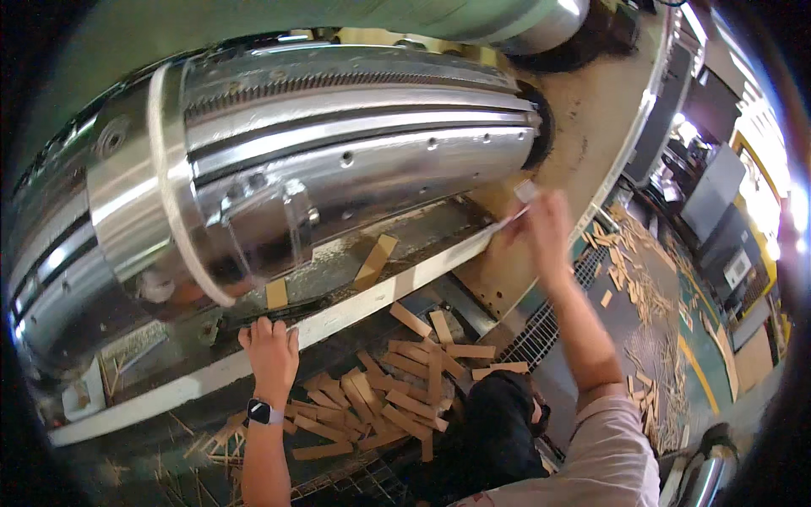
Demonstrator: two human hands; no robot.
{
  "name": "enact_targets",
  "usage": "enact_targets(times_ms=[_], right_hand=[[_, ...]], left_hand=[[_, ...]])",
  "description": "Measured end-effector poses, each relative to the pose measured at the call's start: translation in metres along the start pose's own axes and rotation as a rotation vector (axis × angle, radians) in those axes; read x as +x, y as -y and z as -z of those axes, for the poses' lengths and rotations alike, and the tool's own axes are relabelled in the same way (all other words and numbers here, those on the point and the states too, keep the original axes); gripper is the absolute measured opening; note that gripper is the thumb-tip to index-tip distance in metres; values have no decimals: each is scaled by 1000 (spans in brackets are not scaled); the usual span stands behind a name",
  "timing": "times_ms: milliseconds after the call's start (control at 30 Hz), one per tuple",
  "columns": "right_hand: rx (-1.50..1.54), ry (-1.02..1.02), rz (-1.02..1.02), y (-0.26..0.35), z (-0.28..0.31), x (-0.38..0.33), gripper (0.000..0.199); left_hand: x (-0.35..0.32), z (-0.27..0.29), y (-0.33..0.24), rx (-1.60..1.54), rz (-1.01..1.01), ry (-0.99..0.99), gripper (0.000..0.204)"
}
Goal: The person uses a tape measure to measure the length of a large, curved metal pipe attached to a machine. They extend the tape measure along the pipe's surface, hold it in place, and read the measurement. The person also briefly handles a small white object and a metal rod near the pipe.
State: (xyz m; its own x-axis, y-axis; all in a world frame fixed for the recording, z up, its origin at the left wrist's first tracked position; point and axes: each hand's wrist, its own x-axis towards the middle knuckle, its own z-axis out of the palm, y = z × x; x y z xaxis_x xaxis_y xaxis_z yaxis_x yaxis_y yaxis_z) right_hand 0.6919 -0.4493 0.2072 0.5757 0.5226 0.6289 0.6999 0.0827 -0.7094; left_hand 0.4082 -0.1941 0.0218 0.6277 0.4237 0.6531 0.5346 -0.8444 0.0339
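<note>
My left hand [272,353], with a watch on the wrist, is closed over the white beam [380,296], fingers curled on its far edge. At the beam's far right end, my right hand [547,232] is raised and blurred by motion. Its fingers pinch a thin, pale, flat piece [524,193] whose kind I cannot make out. Beyond the beam lies a large, shiny metal cylinder [355,160] with slots, bolt holes and a toothed strip. A pale band [165,152] wraps around it near the left.
Brown cardboard strips [372,397] lie heaped below the beam, with two more behind it. More scraps [634,262] litter the floor at right, beside a metal grate [549,317]. A green roller [380,17] runs overhead. A tan machine side wall [583,127] stands at the cylinder's right end.
</note>
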Motion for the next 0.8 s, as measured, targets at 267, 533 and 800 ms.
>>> enact_targets(times_ms=[267, 533, 800], right_hand=[[-165, -528, 284, 29, 129, 129, 18], [-113, -591, 226, -3, 126, 156, 19], [-200, -553, 175, -6, 130, 159, 23]], left_hand=[[-1, -12, 1, -222, 111, 87, 16], [1, -2, 2, -274, 151, 95, 16], [1, -5, -2, -240, 150, 22, 13]])
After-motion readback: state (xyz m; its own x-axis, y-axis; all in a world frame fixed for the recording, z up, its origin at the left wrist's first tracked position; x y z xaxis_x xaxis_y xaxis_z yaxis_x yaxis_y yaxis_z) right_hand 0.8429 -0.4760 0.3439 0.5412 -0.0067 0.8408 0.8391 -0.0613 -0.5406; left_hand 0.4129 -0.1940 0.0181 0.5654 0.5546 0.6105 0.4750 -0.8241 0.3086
